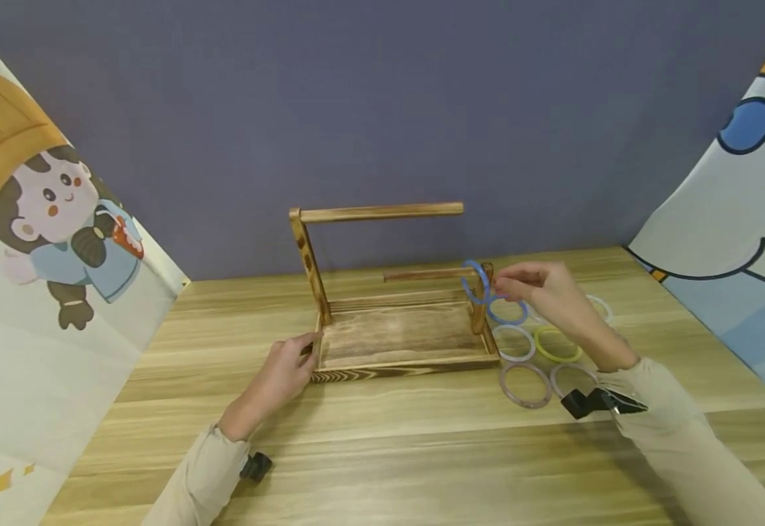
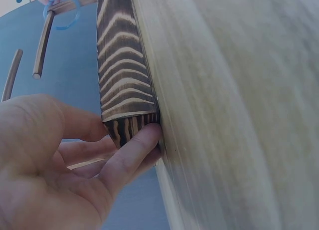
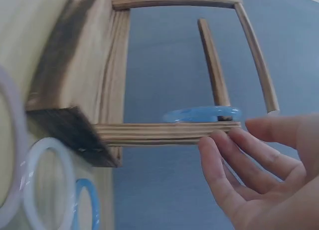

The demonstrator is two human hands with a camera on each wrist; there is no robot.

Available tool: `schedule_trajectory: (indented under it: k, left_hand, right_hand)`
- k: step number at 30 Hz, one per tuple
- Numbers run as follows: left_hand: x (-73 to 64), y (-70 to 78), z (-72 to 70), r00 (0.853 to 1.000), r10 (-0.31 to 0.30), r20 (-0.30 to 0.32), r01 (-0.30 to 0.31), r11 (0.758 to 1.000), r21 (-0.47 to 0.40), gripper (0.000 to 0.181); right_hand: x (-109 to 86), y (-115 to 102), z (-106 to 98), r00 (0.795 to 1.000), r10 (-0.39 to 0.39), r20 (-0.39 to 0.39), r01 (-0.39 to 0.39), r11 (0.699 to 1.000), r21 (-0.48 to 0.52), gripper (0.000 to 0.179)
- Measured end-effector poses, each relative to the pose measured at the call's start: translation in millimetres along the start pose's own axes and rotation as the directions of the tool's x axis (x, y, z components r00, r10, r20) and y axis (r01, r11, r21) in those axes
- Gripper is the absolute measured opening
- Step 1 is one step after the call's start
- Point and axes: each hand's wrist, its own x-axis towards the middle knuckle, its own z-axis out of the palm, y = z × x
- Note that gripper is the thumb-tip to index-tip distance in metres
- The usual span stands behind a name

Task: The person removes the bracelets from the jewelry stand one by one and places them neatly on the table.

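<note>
A brown wooden stand (image 1: 402, 336) has a shallow tray base, with an upright and a horizontal bar at each end. My left hand (image 1: 283, 363) grips the tray's front left corner, the fingers bent around its edge in the left wrist view. Around the lower bar (image 3: 212, 60), close to the short right post (image 3: 159, 134), hangs a translucent blue bangle (image 3: 199, 114). My right hand (image 1: 549, 292) is at the top of that post, its fingertips right at the outer side of the wood and the thumb apart from them. The bangle is on the post's other side.
Right of the stand, several bangles lie on the wood-grain table (image 1: 382, 453), among them a blue bangle (image 1: 508, 323), a whitish bangle (image 1: 515, 359), a yellow bangle (image 1: 558, 359) and a pale purple bangle (image 1: 525, 405). The longer upper bar (image 1: 382, 212) runs above the lower one. A dark wall (image 1: 382, 109) stands behind.
</note>
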Motion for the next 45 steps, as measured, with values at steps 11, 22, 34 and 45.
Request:
schedule_trajectory:
  k: [11,22,34,45]
  left_hand:
    - [-1.0,2.0,-1.9,1.0,-0.014,0.004,0.014,1.0,-0.022,0.043]
    - [-1.0,0.3,-1.7,1.0,-0.01,0.005,0.01,1.0,0.012,0.042]
    - [-1.8,-0.4,-2.2,1.0,0.025,-0.005,-0.025,1.0,0.016,0.042]
    - [1.0,-3.9,0.1,0.999,0.045,-0.023,-0.044,0.999,0.02,0.04]
  right_hand:
    - [2.7,-5,14,0.998,0.028,-0.059,-0.035,0.994,-0.108,0.042]
    - [1.6,-1,22,0.998,0.006,-0.057,-0.012,0.995,-0.094,0.033]
    - [1.0,-2,28,0.997,-0.058,-0.052,0.051,0.992,-0.119,0.027]
    - [1.0,0,38,0.992,-0.113,-0.061,0.1,0.978,-0.184,0.024]
